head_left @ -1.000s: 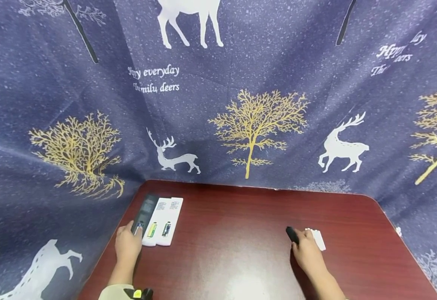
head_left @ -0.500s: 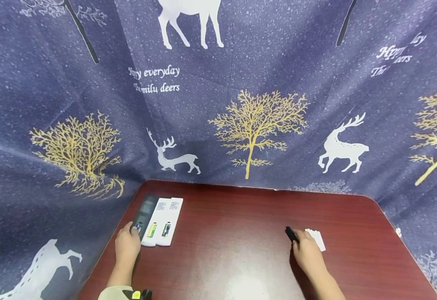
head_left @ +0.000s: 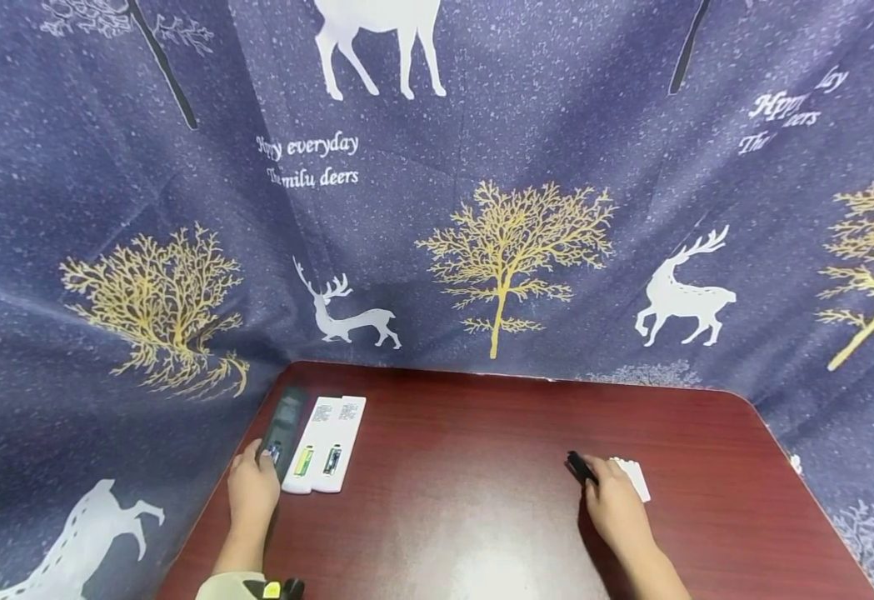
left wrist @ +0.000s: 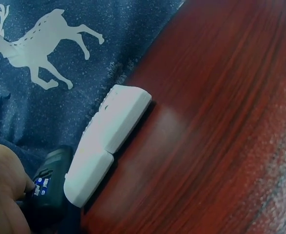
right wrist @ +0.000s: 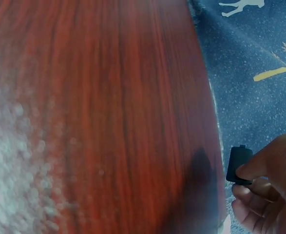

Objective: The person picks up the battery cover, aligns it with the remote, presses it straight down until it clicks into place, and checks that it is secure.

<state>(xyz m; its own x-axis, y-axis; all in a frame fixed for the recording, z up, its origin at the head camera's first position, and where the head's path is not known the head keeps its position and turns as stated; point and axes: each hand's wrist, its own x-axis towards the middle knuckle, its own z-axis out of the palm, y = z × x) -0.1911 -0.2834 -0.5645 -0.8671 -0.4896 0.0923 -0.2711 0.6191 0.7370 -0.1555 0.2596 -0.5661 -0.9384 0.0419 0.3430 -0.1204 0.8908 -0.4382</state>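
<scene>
At the left of the table, my left hand [head_left: 252,492] grips the near end of a black remote control [head_left: 288,414]. This remote lies back up, its battery compartment uncovered with batteries showing; the left wrist view shows my thumb beside the blue-labelled batteries [left wrist: 41,187]. Right of it, two white remote controls [head_left: 341,446] lie side by side, also back up with uncovered batteries. Over at the right, my right hand [head_left: 620,504] pinches a small black battery cover [right wrist: 239,163] between thumb and fingers, raised over the table. White battery covers [head_left: 635,478] lie just beyond that hand.
The dark red table [head_left: 451,450] has a rounded far edge. A blue cloth [head_left: 422,250] printed with deer and trees hangs behind it and along both sides. Bright light reflects off the tabletop near the front.
The black remote has shifted slightly left, and a narrow strip of table now shows between it and the white ones. My right hand with the black cover has moved slightly left.
</scene>
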